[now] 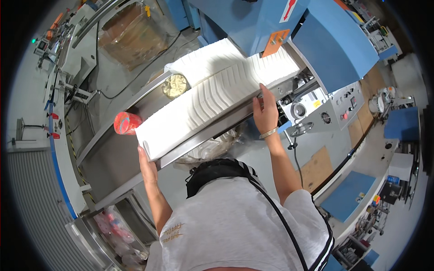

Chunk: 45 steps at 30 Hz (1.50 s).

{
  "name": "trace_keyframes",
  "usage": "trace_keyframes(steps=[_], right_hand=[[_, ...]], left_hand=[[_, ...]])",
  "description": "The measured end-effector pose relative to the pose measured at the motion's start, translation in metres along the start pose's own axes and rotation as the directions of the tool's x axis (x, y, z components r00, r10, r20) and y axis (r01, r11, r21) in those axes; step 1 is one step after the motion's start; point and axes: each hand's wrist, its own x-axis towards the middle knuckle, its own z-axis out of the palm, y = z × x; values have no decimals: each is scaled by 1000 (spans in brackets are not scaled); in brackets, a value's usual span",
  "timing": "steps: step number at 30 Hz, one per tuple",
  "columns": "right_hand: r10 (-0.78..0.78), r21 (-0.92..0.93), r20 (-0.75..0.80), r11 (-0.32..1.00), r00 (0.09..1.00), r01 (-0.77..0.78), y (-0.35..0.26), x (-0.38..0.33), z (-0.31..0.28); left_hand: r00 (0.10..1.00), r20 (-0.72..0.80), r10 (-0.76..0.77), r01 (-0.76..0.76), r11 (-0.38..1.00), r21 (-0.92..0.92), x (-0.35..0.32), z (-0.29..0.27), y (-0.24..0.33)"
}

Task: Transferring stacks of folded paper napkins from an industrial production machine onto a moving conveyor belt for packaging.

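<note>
A long row of folded white paper sheets, likely tissues (194, 113), stands packed in a metal trough (104, 153). My left hand (148, 169) lies against the row's near left end, its fingers stretched out along the end face. Toward the right, my right hand (266, 115) rests at the row's near side by the trough rim, thumb and fingers apart. Behind this row is a second white row (208, 61). A red cylinder (127, 123) sits at the left end, and a gold, crinkled round object (175, 86) is wedged beside the far row.
A blue machine housing (334, 49) with an orange bracket (275, 43) stands over the trough's right end. Below it are a control panel (341, 108) and a handwheel (301, 129). Clear plastic (208, 151) hangs under the trough. A plastic-covered cardboard box (133, 38) lies beyond.
</note>
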Motion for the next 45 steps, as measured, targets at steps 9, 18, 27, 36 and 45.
trace_keyframes(steps=[9, 18, 27, 36, 45], right_hand=[[-136, -197, 19, 971, 991, 137, -5, 1, -5], [-66, -123, 4, 990, 998, 66, 6, 7, -7], [-105, -266, 50, 957, 993, 114, 3, 5, -6], [-135, -383, 63, 911, 989, 149, 5, 2, -2], [-269, -395, -27, 888, 963, 237, -2, 8, -1]], left_hand=[[993, -46, 105, -103, 994, 28, 5, -6, -12], [989, -17, 146, -145, 988, 47, 1, -1, -8], [991, -4, 134, -133, 987, 94, 0, 0, -5], [990, 4, 138, -138, 989, 60, -1, -3, -6], [990, 2, 141, -141, 988, 66, 0, -5, -7]])
